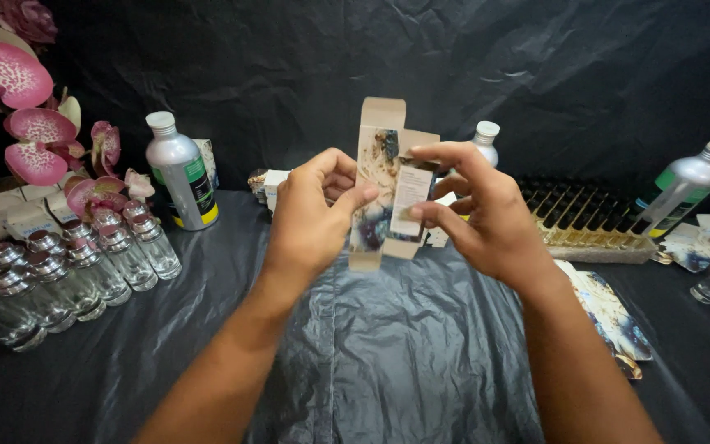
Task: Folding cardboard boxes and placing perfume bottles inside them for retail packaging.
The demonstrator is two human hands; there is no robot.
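cardboard carton [388,185] upright over tabletop middle | left hand [310,218] pinches its left side | right hand [486,210] pinches its right flap

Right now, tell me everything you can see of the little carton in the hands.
The carton is a small, slim box of thin card, printed with a marbled cream, brown and blue pattern and a pale label panel. It is not closed: plain brown flaps stand open at the top and another hangs at the bottom. It is held upright in the air above the black plastic sheet. The left hand pinches its left side between thumb and fingers, and the right hand grips its right edge.
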